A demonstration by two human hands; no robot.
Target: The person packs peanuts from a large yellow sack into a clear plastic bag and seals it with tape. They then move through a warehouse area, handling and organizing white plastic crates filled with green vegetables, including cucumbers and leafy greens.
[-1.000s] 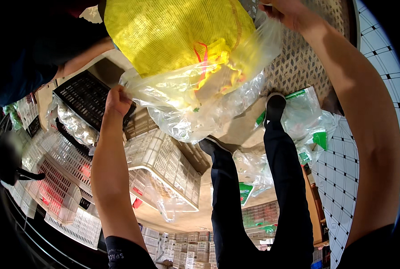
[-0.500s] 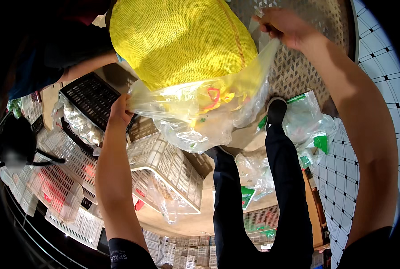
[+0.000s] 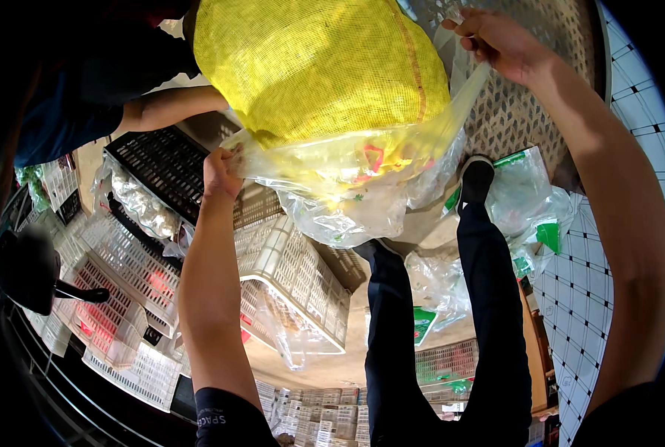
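Note:
A big, full yellow mesh sack [image 3: 317, 67] takes up the upper middle. Around its lower end stretches a clear plastic bag [image 3: 347, 201], with something red and yellow showing through. My left hand [image 3: 222, 173] is closed on the bag's left edge, beside the sack's lower left. At the upper right my right hand [image 3: 496, 45] pinches the bag's other side, pulled up along the sack. Another person's arm [image 3: 172, 108] reaches in from the left to the sack; that hand is mostly hidden behind it.
Left of my left arm lies a black crate [image 3: 161, 160] above a bag of pale contents [image 3: 142, 205]. A white crate [image 3: 303, 283] stands near my feet. Plastic bags with green print [image 3: 522, 201] lie by my right shoe. Stacked white crates [image 3: 124, 276] fill the left.
The whole view has shifted a little, so most things sit further right. The other person's arm reaches further along the sack's left side. Both my hands keep hold of the bag.

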